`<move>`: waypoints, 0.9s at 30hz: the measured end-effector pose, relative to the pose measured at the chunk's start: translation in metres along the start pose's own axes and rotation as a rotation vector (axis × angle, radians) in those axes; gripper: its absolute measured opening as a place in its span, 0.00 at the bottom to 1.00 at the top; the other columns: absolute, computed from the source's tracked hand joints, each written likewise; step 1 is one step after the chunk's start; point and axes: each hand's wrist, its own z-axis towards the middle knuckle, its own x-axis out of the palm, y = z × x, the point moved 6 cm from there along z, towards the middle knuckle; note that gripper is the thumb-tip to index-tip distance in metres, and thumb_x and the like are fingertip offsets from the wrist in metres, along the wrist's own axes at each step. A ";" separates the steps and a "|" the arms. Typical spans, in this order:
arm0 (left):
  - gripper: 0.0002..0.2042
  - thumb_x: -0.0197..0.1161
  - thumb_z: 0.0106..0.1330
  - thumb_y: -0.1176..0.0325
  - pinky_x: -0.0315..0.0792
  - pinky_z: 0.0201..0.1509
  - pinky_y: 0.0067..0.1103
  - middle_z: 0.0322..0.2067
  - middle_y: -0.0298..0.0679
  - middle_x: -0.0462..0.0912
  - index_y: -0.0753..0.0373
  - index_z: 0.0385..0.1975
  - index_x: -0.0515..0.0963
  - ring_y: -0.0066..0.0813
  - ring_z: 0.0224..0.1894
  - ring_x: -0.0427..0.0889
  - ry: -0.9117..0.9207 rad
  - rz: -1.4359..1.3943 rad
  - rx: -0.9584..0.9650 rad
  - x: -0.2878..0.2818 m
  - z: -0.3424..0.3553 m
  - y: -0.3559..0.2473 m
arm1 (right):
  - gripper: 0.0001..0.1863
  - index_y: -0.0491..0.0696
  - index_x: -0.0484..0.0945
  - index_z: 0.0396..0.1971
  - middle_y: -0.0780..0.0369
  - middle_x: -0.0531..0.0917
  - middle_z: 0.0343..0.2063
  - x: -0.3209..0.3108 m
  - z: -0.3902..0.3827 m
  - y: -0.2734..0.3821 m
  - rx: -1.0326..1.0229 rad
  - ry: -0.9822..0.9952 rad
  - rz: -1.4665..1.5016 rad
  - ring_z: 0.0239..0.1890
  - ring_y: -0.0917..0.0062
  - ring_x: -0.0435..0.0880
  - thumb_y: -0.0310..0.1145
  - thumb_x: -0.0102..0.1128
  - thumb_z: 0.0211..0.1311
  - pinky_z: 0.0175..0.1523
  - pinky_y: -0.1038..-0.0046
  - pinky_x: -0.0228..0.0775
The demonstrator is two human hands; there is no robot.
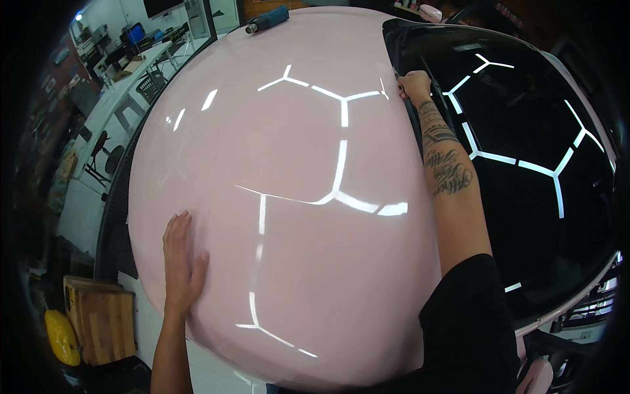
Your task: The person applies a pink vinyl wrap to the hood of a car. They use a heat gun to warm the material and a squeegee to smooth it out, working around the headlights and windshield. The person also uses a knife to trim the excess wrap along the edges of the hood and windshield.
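Observation:
A glossy pale pink car hood (pixel 295 151) fills the middle of the view. My left hand (pixel 182 259) lies on its left side near the front edge, fingers stretched out and holding nothing. On the right, my tattooed right arm reaches far along the hood's rear edge. My right hand (pixel 415 85) is closed there, by the dark gap below the windshield (pixel 518 131). What its curled fingers hold is hidden. At the far end of the hood rests a blue-green heat gun (pixel 268 20), its nozzle pointing left.
Bright angular light reflections cross the hood and the dark glass. A wooden box (pixel 105 322) and a yellow rounded object (pixel 62 337) stand at the lower left. Beyond the car's front are a long white table (pixel 111 98) and a dark chair (pixel 108 157).

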 end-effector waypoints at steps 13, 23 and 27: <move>0.29 0.54 0.57 0.74 0.48 0.69 0.38 0.61 0.50 0.62 0.65 0.62 0.59 0.51 0.66 0.55 -0.077 -0.010 0.087 -0.006 -0.015 0.014 | 0.07 0.36 0.76 0.14 0.58 0.78 0.13 -0.021 -0.078 0.002 -0.014 0.036 -0.080 0.11 0.79 0.77 0.21 0.59 0.47 0.18 0.78 0.71; 0.28 0.54 0.58 0.72 0.51 0.67 0.37 0.60 0.50 0.63 0.65 0.62 0.59 0.50 0.65 0.56 -0.122 0.019 0.153 -0.004 -0.024 0.021 | 0.09 0.37 0.73 0.10 0.59 0.76 0.10 -0.042 -0.138 0.001 -0.020 0.034 -0.041 0.09 0.78 0.75 0.20 0.59 0.45 0.16 0.78 0.69; 0.28 0.54 0.59 0.72 0.52 0.67 0.37 0.59 0.50 0.63 0.64 0.62 0.58 0.49 0.64 0.56 -0.137 0.015 0.175 -0.004 -0.025 0.024 | 0.07 0.37 0.75 0.12 0.59 0.77 0.11 -0.050 -0.157 -0.001 -0.030 0.038 -0.079 0.10 0.79 0.76 0.21 0.59 0.46 0.17 0.79 0.69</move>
